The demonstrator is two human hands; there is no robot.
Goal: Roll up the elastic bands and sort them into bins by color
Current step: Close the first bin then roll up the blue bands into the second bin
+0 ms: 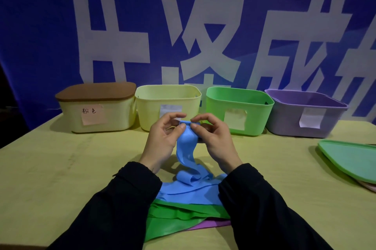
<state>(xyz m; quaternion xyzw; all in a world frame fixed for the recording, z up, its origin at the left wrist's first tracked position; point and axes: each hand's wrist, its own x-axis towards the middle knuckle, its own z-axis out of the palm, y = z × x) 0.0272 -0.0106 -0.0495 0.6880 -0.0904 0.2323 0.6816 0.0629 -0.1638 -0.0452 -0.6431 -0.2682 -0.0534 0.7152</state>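
A blue elastic band (186, 148) hangs from both hands above the table's middle. My left hand (162, 139) and my right hand (213, 137) pinch its top end between thumbs and fingers, where a small roll is started. Its lower part trails onto a pile near me, on top of a green band (179, 215) and a purple band (211, 224). At the back stand a cream bin with a brown lid (97, 107), an open pale yellow bin (166, 105), a green bin (238, 109) and a purple bin (305, 113).
A green lid (350, 158) lies on other lids at the table's right edge. Each bin front carries a paper label. A blue banner with large white characters hangs behind the bins. The yellow table (61, 168) drops off at the left.
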